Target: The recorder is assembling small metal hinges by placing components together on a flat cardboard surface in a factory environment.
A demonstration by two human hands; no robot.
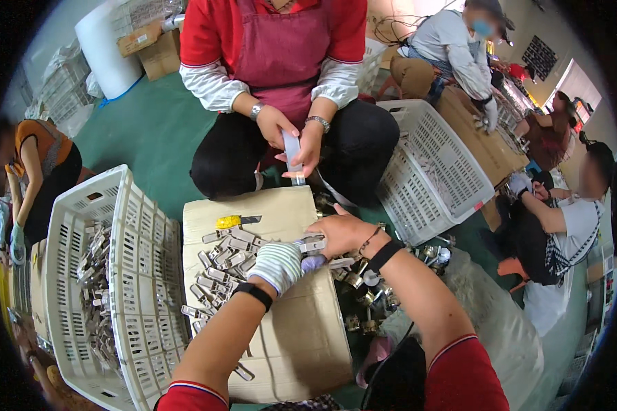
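Observation:
My left hand [278, 266], in a striped glove with a purple patch near the fingertips, is closed on a small silver metal piece [313, 243], flat and clip-like. My bare right hand [341, 233] meets it there, with its fingers closed on the same piece; they partly hide it. Both hands are over a cardboard sheet [298, 349]. Beside my left hand lies a loose pile of similar silver metal pieces [216, 279]. Under and beside my right forearm are several metal parts with round ends [370, 277].
A white plastic crate [147, 274] holding metal pieces stands at the left. A yellow-handled utility knife [234, 221] lies by the pile. Opposite sits a person in an apron [284, 48], holding a pale strip [292, 152]. White crates [435, 157] stand behind right; clear plastic sheeting [487, 322] lies nearer.

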